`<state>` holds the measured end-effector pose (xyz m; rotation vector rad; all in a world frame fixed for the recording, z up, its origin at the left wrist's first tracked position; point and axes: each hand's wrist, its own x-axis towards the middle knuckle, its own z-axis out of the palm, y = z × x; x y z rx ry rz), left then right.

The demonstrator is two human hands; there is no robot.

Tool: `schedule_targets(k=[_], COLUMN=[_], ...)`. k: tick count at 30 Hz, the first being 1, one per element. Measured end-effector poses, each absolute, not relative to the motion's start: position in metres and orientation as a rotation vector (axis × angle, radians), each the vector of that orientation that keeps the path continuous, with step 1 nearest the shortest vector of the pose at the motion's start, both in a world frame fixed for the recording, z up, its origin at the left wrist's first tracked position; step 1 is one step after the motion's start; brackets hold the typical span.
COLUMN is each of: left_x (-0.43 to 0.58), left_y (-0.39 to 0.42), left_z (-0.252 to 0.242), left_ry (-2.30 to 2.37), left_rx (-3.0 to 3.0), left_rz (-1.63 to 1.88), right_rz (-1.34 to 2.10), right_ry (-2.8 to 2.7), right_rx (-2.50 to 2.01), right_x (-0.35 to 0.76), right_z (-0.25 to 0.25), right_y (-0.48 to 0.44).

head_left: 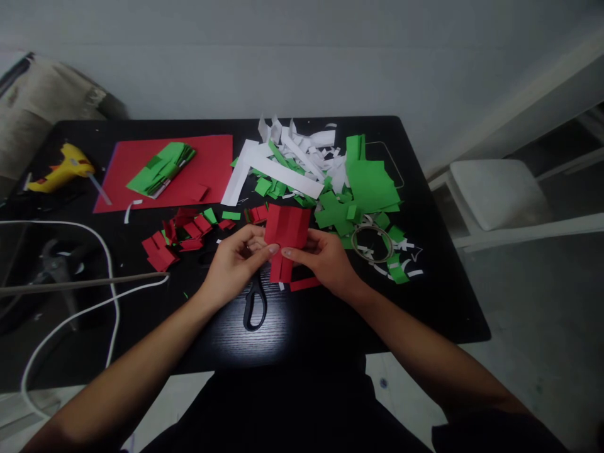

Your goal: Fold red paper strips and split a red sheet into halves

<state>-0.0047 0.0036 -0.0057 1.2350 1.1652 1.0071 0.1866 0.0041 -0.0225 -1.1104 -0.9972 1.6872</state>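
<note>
Both my hands hold a folded piece of red paper (286, 231) just above the black table (438, 302). My left hand (236, 261) pinches its lower left edge with thumb and fingers. My right hand (325, 259) grips its lower right side, thumb on the front. Black-handled scissors (255, 305) lie on the table under my left hand. A thin red strip (304, 284) lies below my right hand.
Red scraps (177, 239) lie left of my hands; green pieces (368, 189) and white strips (283, 163) are heaped behind. A red sheet (207, 163) carries stacked green paper (160, 168). A yellow glue gun (61, 168), a tape ring (372, 242), a white cable (94, 302), a white chair (495, 192).
</note>
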Motion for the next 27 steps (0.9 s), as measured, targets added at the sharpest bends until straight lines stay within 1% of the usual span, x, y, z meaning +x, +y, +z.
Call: schedule_targets(k=[10,27], left_x=[-0.0055,-0.0079], left_y=[0.0058,0.0064], left_z=[-0.0022,-0.0035], left_ry=[1.179,1.118], left_rx=[1.231,1.293], left_rz=[1.023,1.005], right_rz=[1.723,1.604], right_ry=[-0.946,-1.023], right_rx=[-1.104,-1.079], right_x=[0.1858,0.1854], right_z=[-0.0228,-0.0199], right_y=[0.0046,0.0035])
